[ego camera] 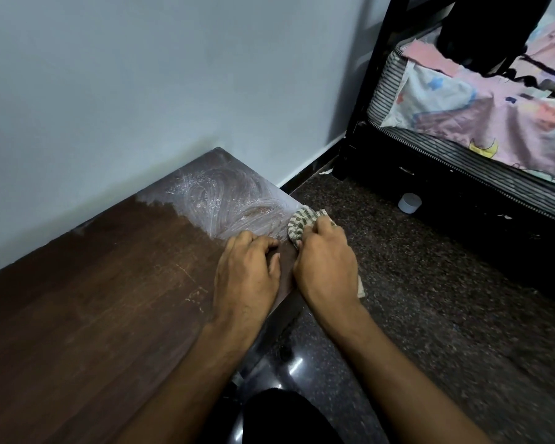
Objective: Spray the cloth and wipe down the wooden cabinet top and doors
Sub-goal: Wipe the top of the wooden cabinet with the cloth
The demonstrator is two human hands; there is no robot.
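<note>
The dark wooden cabinet top (103,299) runs along the wall from lower left to centre. Its far end carries wet, whitish wipe swirls (225,200). My right hand (326,267) grips a green-and-white patterned cloth (302,221) at the cabinet's right front edge, and part of the cloth hangs below the hand. My left hand (247,277) rests on the top just beside it, with the fingers curled down on the wood near the edge. No spray bottle shows.
A pale wall (141,91) backs the cabinet. To the right lies speckled dark floor (430,299) and a black bed frame (375,91) with a striped mattress and patterned sheet. A small white cap-like object (409,202) sits on the floor under the bed. My knee (282,418) is below.
</note>
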